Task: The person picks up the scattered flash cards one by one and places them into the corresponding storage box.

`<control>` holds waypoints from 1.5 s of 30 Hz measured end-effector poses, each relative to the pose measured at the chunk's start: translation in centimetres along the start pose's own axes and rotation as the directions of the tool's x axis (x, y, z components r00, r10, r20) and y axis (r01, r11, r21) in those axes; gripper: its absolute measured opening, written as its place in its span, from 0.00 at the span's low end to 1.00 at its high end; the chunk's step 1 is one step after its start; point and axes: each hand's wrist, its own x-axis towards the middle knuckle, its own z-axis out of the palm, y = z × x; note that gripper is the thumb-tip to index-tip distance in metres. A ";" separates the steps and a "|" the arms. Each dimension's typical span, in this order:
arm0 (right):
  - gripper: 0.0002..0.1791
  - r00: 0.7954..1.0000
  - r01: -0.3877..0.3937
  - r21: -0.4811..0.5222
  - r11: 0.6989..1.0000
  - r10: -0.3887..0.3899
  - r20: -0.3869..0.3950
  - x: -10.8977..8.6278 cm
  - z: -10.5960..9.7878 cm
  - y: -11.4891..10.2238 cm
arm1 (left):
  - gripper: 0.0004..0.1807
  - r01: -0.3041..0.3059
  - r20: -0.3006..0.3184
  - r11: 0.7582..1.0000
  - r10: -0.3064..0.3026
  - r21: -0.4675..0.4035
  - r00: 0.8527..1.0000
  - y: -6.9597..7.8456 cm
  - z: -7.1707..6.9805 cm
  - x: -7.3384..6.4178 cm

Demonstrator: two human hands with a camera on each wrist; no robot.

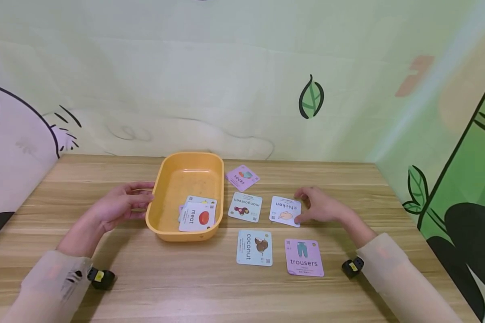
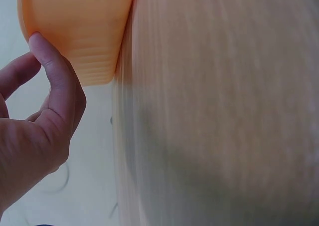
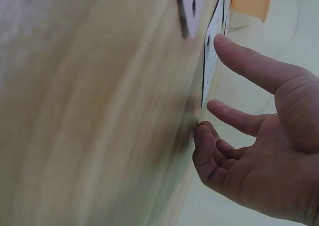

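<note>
1. The right hand is well to the right of the tray, its thumb and index finger apart at two corners of the chicken card; the other fingers curl loosely in the right wrist view.
2. That card lies flat to the right of the tray (its lettering upside down in the head view), beyond the mangosteen card.
3. The left hand is against the tray's left side, fingers loosely bent and parted, with a fingertip touching near the rim.
4. Inside the tray, toward its near right corner, the meat card lies over other cards, whose edges peek out.
5. Just beside the tray's right wall is the mangosteen card; the socks card is by the far part of that wall.
6. To the right of the tray and nearer the person sits the coconut card, with the trousers card farther out on that side.
7. The wood-grained table spreads under the tray, and a pale printed backdrop rises behind it, with a green leaf to the tray's right.
</note>
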 end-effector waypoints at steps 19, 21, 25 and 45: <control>0.34 0.999 -0.044 -0.010 0.999 0.044 0.001 0.4 0.3 -0.3 | 0.37 -0.004 -0.008 1.000 0.004 0.016 1.000 0.2 0.1 -0.2; 0.34 0.999 -0.037 0.005 0.999 0.037 0.004 0.5 0.3 -0.1 | 0.37 0.001 -0.012 1.000 -0.001 0.015 1.000 0.2 0.2 -0.2; 0.34 1.000 -0.030 0.037 0.999 0.030 0.008 0.6 0.3 0.1 | 0.37 0.008 -0.017 1.000 -0.007 0.022 1.000 0.3 0.1 -0.2; 0.25 0.999 -0.030 0.265 0.964 0.034 -0.012 0.6 0.3 0.3 | 0.37 0.007 -0.019 1.000 -0.007 0.022 1.000 0.3 0.1 -0.2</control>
